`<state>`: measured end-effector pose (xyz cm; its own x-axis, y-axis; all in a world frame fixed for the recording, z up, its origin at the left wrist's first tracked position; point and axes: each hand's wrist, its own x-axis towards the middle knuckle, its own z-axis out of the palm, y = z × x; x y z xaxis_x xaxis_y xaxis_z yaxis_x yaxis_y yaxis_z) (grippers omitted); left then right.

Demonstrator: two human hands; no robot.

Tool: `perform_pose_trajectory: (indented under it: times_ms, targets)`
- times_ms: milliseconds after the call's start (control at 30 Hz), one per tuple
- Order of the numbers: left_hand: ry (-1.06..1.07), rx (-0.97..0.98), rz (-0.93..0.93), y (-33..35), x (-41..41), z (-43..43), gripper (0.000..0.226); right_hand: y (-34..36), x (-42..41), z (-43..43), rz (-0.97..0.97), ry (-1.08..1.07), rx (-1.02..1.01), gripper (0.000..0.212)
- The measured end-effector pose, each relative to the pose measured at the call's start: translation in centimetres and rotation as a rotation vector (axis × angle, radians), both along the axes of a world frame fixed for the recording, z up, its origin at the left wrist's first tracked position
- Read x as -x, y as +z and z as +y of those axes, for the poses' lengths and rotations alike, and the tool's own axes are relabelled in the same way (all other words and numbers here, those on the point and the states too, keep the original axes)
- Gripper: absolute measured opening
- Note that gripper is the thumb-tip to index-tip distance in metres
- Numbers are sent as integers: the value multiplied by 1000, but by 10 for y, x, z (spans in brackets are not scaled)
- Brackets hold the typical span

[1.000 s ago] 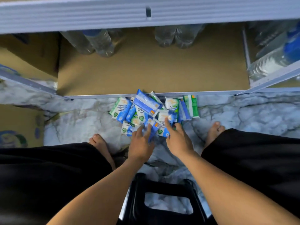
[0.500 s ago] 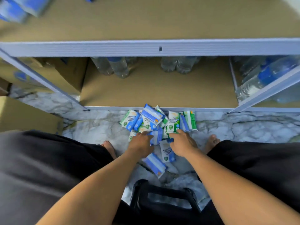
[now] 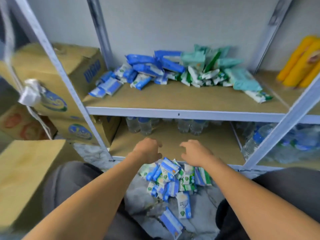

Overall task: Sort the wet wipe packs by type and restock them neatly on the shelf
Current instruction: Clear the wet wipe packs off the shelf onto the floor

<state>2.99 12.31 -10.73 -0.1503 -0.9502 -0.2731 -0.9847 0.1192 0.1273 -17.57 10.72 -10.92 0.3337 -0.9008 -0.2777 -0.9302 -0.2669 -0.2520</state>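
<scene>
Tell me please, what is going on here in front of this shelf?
A person is sorting wet wipe packs. The left hand and the right hand hover empty, fingers loosely curled, above a mixed pile of packs on the floor. On the shelf above, blue packs lie heaped on the left and green packs on the right, not yet neat.

The single head camera is looking forward and down, squarely facing the shelf (image 3: 173, 99) front edge from close by, with the floor (image 3: 138, 193) lying just beneath.
</scene>
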Motion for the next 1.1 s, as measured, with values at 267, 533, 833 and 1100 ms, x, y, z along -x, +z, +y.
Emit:
perform_pose_trajectory:
  times_ms: [267, 533, 833, 1100]
  targets:
    - [4, 175, 13, 113, -52, -53, 41, 108, -26, -66, -6, 78, 143, 42]
    - [204, 264, -67, 131, -131, -118, 47, 141, -76, -156, -35, 126, 233, 43]
    - [395, 307, -20, 66, -200, -177, 49, 100, -174, -224, -46, 262, 251, 54]
    - [391, 485, -37, 50, -197, -169, 56, 67, -225, -242, 1, 284, 268, 67]
